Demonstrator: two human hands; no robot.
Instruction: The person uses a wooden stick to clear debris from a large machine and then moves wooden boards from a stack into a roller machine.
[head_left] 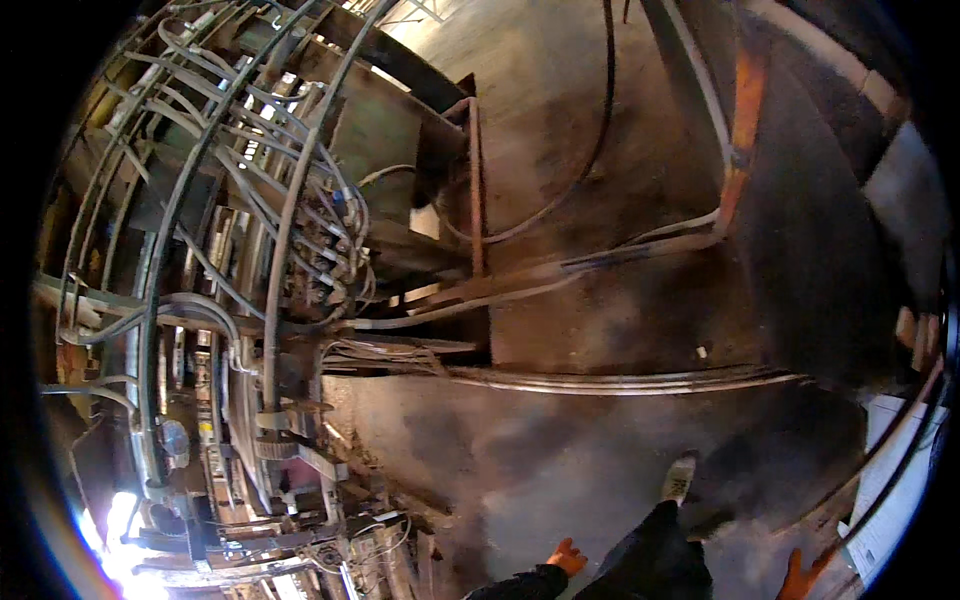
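Low in the view, my left hand [567, 557] hangs from a dark sleeve, its fingers loosely bent and apart with nothing in them. It is beside my dark-trousered leg [645, 560], above the brown floor. At the lower right edge, my right hand [797, 578] is partly cut off; its visible fingers are apart and I see nothing held. Near that hand runs a dark cable [893, 440], though I cannot tell whether they touch. One shoe [678, 480] is set forward on the floor.
Machinery with many grey hoses [205, 150] fills the left. Several parallel pipes [640, 384] cross the floor ahead of my shoe. Beyond them, a long conduit [560, 272] leads to an orange post [742, 130]. A white panel [895, 490] stands at the right.
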